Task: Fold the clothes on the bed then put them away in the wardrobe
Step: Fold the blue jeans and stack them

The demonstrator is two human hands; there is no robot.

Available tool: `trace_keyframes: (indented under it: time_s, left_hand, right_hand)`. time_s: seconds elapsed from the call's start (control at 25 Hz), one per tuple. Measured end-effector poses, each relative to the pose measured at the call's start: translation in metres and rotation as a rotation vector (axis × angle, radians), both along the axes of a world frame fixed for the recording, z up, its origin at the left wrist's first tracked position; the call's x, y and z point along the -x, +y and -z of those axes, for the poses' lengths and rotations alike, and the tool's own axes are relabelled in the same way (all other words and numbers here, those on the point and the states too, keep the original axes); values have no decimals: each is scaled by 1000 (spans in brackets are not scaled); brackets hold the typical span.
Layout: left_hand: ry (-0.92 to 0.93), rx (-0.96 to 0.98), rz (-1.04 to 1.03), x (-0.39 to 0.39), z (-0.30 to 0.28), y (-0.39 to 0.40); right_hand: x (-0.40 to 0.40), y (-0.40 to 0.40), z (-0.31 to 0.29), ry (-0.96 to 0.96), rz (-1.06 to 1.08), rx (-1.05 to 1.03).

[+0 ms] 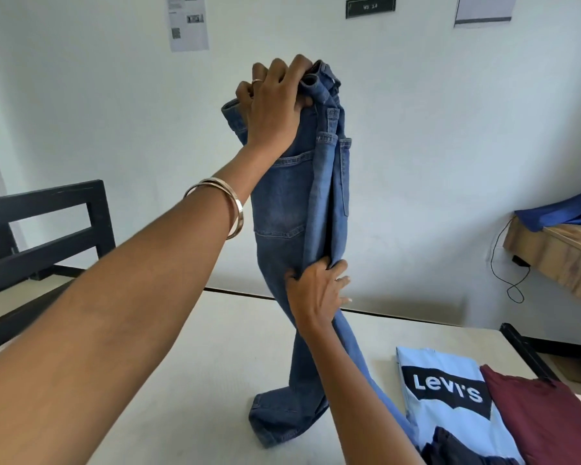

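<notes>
Midway through folding, a person holds a pair of blue jeans (pixel 292 203) upright above the bed (pixel 188 380), legs doubled together lengthwise. The left hand (pixel 275 99), wearing a ring and with bangles on the wrist, grips the bunched waistband at the top, fingers curled tightly over the denim. Lower down the jeans, the right hand (pixel 316 290) pinches the inner seam edge between thumb and forefinger, its other fingers loosely spread. The hems trail below the jeans' seat and crumple on the mattress. To the right of the jeans lie a folded light-blue Levi's T-shirt (pixel 450 397), a maroon garment (pixel 544 417) beside it, and a dark garment (pixel 457 448) overlapping the T-shirt's near edge. The risk from here appears to be misalignment: the bunched waistband could slip from the upper grip, or the crumpled hems could twist as the jeans are lowered, leaving a lopsided fold that may brush the finished pile.
</notes>
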State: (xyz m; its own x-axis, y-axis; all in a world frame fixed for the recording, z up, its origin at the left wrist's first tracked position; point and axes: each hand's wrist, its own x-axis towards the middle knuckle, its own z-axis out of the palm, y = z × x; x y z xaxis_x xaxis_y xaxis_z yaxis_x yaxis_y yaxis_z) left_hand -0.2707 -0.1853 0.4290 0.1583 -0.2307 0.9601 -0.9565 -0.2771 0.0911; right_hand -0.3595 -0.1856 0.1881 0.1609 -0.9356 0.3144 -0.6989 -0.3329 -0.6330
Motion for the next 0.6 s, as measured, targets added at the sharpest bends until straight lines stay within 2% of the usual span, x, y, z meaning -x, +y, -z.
trace_keyframes:
  time_s: [0.16,0.28,0.36,0.44,0.52,0.6]
  left_hand:
    - [32,59,-8,-28,-3,16]
    - [211,91,-41,-62,7,33]
    - [339,135,-46,-79,21,41]
    - [424,140,-63,-92,37,50]
    - [536,16,-58,-115,60,58]
    - [757,-123,15,-150,93,70]
  right_hand:
    - [47,-55,4,-112,-122,5]
    - [95,-100,-10,-103,-25,-57]
    - [109,-121,-20,-110,-16,-1]
    - [117,-130,-19,-48,-251,-30]
    - [126,-129,-10,1,-500,-161]
    - [130,-131,0,7,-585,-207]
